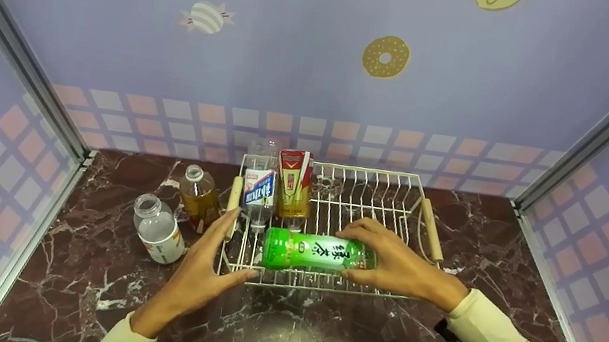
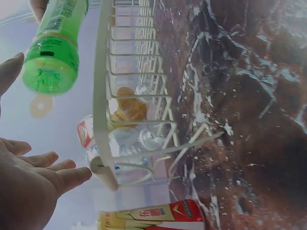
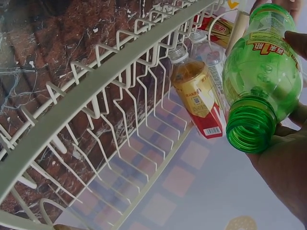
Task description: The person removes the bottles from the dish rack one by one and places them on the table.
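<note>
My right hand point(image 1: 389, 258) grips a green plastic bottle point(image 1: 309, 251) near its neck, holding it sideways above the front of a white wire dish rack point(image 1: 315, 289). The right wrist view shows the bottle's uncapped mouth point(image 3: 252, 127). My left hand point(image 1: 201, 275) is by the rack's left end, thumb and fingers spread, apart from the bottle's base point(image 2: 50, 79). Inside the rack, a clear bottle with a blue-and-white label point(image 1: 258, 194) and a bottle with a red-and-yellow label point(image 1: 294, 185) stand neck down, side by side at the left.
Left of the rack, an uncapped bottle with a red-and-yellow label point(image 1: 199, 199) and a clear uncapped bottle with a white label point(image 1: 161, 236) stand upright on the dark marbled counter point(image 1: 274, 341). A wooden handle point(image 1: 431, 228) sticks out at the rack's right end. Patterned walls enclose three sides.
</note>
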A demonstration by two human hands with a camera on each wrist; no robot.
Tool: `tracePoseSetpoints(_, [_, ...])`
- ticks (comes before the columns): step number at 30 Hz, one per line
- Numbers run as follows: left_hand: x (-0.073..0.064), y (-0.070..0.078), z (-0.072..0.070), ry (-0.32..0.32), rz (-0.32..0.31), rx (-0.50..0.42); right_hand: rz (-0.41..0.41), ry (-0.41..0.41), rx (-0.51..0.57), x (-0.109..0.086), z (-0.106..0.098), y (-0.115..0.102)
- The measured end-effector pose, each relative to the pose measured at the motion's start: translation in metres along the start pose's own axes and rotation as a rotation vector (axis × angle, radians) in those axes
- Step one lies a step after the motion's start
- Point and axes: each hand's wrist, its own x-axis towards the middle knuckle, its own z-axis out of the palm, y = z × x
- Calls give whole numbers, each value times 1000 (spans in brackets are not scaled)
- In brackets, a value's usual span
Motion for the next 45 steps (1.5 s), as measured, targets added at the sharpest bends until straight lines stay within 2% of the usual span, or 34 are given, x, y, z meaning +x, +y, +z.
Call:
tracePoseSetpoints(15, [12, 20, 15, -152, 49, 25, -35, 0, -11, 0, 4, -3])
tracePoseSetpoints(23, [16, 28, 22, -204, 30, 63, -38, -13, -7, 1, 5, -5])
tracePoseSetpoints(30, [26, 34, 27, -243, 92, 113, -51, -14, -21, 0, 6, -4])
tracePoseSetpoints(36, [35, 39, 30, -260, 114, 158, -80, -23, -37, -1, 8, -6])
tracePoseSetpoints(45, [42, 45, 34, -298, 174, 235, -115, -34, -60, -2, 11, -12])
